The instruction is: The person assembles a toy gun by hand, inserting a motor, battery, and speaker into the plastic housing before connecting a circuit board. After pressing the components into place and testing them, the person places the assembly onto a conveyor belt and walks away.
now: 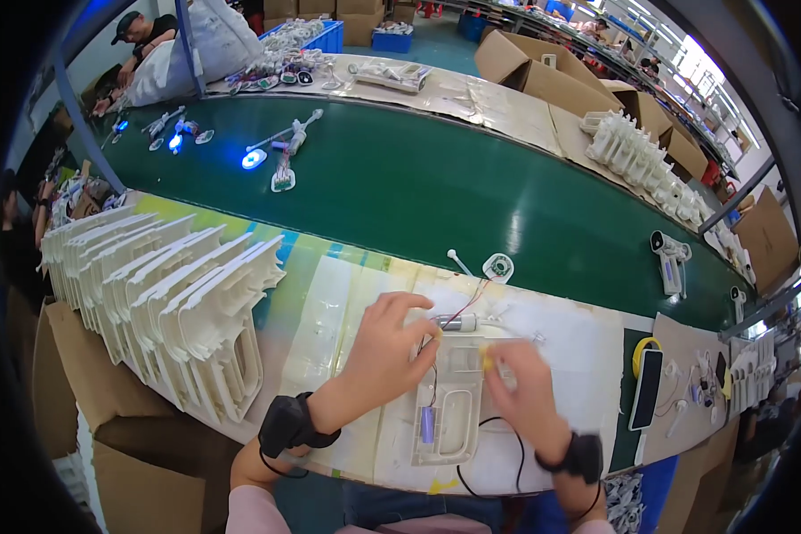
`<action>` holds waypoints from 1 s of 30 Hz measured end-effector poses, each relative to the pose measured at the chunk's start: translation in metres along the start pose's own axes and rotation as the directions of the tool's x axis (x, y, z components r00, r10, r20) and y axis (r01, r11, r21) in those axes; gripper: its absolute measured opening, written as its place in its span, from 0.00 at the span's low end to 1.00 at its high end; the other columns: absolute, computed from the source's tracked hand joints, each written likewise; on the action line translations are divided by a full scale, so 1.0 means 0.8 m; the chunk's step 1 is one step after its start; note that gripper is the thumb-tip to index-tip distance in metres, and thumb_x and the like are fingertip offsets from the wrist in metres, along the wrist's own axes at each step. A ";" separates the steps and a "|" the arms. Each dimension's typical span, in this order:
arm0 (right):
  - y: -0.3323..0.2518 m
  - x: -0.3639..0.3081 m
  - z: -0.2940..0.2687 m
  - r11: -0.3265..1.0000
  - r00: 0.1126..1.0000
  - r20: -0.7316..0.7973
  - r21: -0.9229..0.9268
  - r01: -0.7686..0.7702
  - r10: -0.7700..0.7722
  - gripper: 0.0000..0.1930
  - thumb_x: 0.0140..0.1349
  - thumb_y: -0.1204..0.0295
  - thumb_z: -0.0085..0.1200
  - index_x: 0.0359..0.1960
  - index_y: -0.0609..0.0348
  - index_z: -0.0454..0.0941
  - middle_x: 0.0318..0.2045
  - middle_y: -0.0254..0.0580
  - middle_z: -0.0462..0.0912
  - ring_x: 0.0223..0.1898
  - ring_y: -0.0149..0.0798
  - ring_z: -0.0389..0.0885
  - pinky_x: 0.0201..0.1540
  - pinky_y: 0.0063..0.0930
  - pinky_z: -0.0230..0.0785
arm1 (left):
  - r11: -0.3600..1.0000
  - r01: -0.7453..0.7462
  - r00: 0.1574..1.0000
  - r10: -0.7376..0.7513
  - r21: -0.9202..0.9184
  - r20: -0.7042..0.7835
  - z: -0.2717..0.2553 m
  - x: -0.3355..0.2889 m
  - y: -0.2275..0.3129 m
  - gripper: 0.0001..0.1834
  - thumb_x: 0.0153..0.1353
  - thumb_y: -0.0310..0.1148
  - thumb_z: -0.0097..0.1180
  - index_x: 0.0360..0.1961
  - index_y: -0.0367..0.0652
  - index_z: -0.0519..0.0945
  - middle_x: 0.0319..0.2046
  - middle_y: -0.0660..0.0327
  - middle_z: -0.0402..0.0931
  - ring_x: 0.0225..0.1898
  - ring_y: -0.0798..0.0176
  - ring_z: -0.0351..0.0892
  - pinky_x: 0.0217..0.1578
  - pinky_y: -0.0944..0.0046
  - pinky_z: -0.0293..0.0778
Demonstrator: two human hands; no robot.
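Note:
A cream plastic housing (473, 427) lies open in front of me, with a purple cylindrical battery (428, 425) in its left channel. At its upper end is a silver motor (458, 322); thin red and dark wires lead from there to a round circuit board (499, 266). My left hand (384, 345) is closed at the housing's upper left, thumb and forefinger pinched beside the motor and wires. My right hand (527, 392) hovers over the housing's right edge, also pinched, with yellow at its fingertips. What either pinch holds is hidden.
Stacked cream shells (173, 307) stand on my left. Beyond the bench runs a green conveyor belt (374, 191) carrying lit assemblies (254, 158). A phone (646, 389) and yellow tape roll (647, 347) lie right. Cardboard boxes (543, 76) and a person (142, 40) are farther off.

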State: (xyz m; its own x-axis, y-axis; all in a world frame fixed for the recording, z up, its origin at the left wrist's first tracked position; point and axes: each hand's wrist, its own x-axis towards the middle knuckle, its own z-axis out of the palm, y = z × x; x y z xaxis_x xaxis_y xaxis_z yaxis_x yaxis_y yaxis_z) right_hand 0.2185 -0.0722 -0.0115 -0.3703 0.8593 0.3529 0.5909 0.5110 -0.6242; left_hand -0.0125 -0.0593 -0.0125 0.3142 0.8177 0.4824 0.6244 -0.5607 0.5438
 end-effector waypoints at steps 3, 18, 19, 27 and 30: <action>0.041 0.059 0.002 0.987 0.989 0.135 -0.144 0.073 -0.054 0.15 0.52 0.76 0.60 0.43 0.64 0.78 0.38 0.52 0.82 0.43 0.53 0.79 0.45 0.40 0.72 | 0.978 0.206 0.974 -0.209 0.045 0.089 0.016 0.004 -0.002 0.13 0.54 0.34 0.66 0.36 0.41 0.77 0.39 0.55 0.74 0.41 0.49 0.76 0.42 0.53 0.72; 0.030 0.104 -0.058 0.990 0.866 0.486 0.014 -0.144 0.119 0.24 0.53 0.75 0.61 0.53 0.62 0.70 0.41 0.41 0.76 0.41 0.39 0.73 0.44 0.30 0.69 | 0.568 0.610 0.782 -0.320 -0.552 0.534 -0.003 -0.042 -0.024 0.19 0.65 0.32 0.63 0.50 0.39 0.68 0.28 0.68 0.65 0.29 0.74 0.75 0.29 0.72 0.71; 0.026 0.096 -0.067 0.989 0.886 0.456 0.068 -0.130 0.085 0.22 0.53 0.78 0.60 0.51 0.61 0.71 0.40 0.41 0.76 0.38 0.38 0.71 0.44 0.28 0.69 | 0.564 0.609 0.782 -0.314 -0.557 0.538 -0.002 -0.041 -0.024 0.19 0.64 0.32 0.63 0.50 0.39 0.68 0.27 0.67 0.66 0.29 0.74 0.76 0.29 0.72 0.70; 0.042 0.037 -0.029 0.948 0.901 0.326 -0.041 0.317 -0.287 0.11 0.51 0.83 0.54 0.37 0.57 0.79 0.37 0.43 0.81 0.40 0.48 0.75 0.44 0.38 0.70 | 0.701 0.526 0.831 -0.302 -0.482 0.468 -0.009 -0.035 -0.018 0.21 0.62 0.34 0.66 0.51 0.41 0.70 0.23 0.68 0.67 0.24 0.74 0.70 0.25 0.71 0.65; 0.062 0.060 -0.035 0.986 0.954 0.251 0.016 0.165 -0.164 0.10 0.53 0.84 0.53 0.36 0.60 0.81 0.37 0.42 0.84 0.39 0.42 0.80 0.42 0.32 0.73 | 0.708 0.508 0.845 -0.299 -0.491 0.443 -0.011 -0.038 -0.018 0.22 0.62 0.34 0.66 0.54 0.42 0.72 0.22 0.68 0.66 0.23 0.75 0.67 0.25 0.71 0.63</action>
State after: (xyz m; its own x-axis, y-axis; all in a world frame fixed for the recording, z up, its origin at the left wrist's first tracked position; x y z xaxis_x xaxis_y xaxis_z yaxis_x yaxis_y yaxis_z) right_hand 0.2498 -0.0055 -0.0062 -0.6299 0.7305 0.2638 0.5102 0.6453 -0.5686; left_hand -0.0374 -0.0775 -0.0287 0.3955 0.9165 -0.0596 0.2503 -0.0452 0.9671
